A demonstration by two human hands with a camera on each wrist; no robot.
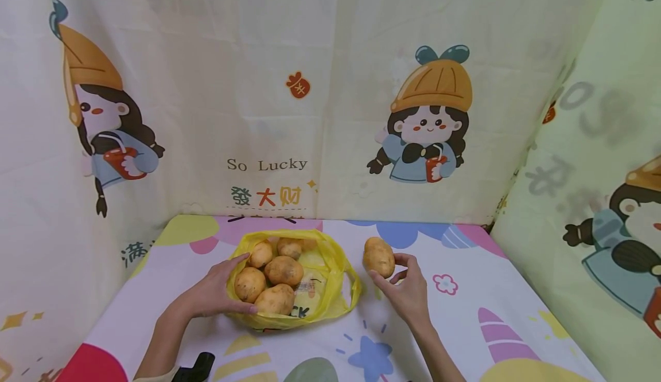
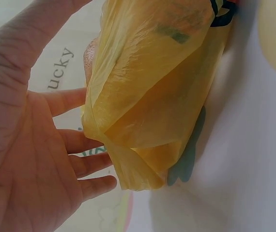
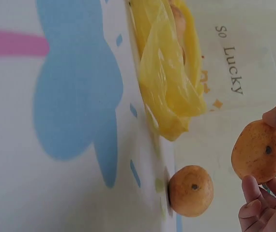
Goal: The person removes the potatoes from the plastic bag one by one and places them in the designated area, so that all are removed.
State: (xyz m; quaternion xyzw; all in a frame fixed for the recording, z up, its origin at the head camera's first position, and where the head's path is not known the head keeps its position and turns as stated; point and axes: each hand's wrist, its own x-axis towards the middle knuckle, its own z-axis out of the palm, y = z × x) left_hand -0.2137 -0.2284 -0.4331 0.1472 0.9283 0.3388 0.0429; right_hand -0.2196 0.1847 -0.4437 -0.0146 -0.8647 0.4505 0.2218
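Note:
A yellow plastic bag (image 1: 322,307) lies on the table with its mouth wide; several potatoes (image 1: 284,271) show inside. My left hand (image 1: 219,290) is at the bag's left side, thumb along the front rim and fingers spread toward the back. In the left wrist view, its straight fingers (image 2: 94,186) touch the yellow plastic. To the right of the bag, my right hand (image 1: 410,290) holds a potato (image 3: 261,152) between thumb and fingertips, raised off the table. A second potato (image 3: 191,191) sits on the table between that hand and the bag; in the head view it is mostly hidden.
A white cloth (image 1: 449,324) with colourful prints covers the table. Printed curtains (image 1: 268,55) hang behind and at both sides, close to the table's edges. A black strap or device (image 1: 196,367) is on the left wrist.

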